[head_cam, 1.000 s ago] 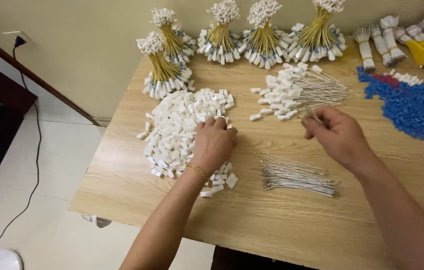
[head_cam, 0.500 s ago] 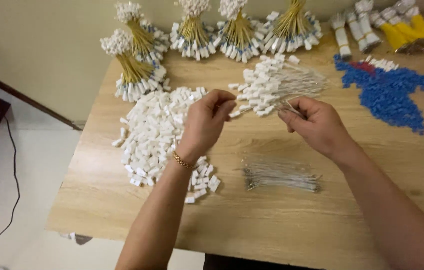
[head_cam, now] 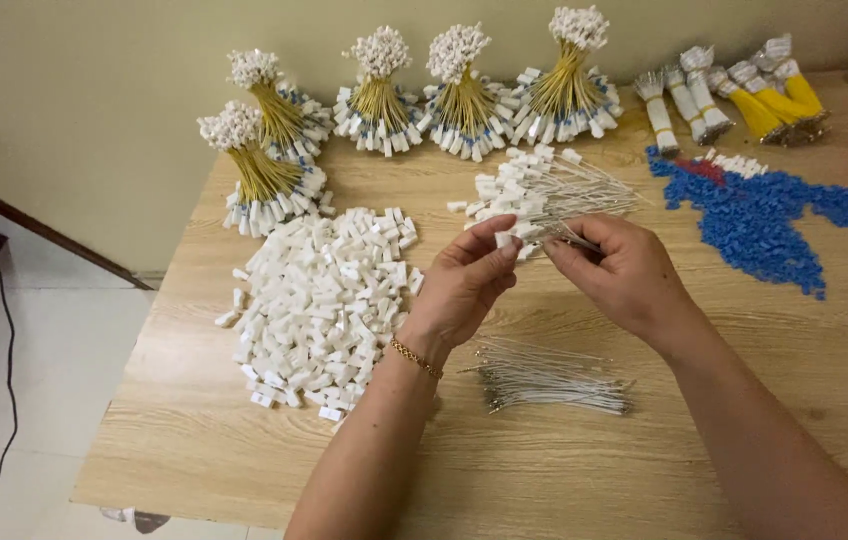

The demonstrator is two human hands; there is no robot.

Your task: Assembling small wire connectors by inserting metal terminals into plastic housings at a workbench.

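Left hand (head_cam: 464, 285) pinches a white connector (head_cam: 504, 239), right hand (head_cam: 624, 275) grips a thin wire (head_cam: 576, 240) at it; both just right of the connector pile (head_cam: 324, 300), above the loose wires (head_cam: 549, 378)

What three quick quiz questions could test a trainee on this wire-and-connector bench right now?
1. True or false: the left hand pinches a small white connector.
2. Which lies nearest the right hand: A the blue pieces, B the finished wire pile, C the yellow-wire bundles?
3. What lies on the table just below both wrists?

Key: 1 true. 2 B. 3 a bunch of bare thin wires.
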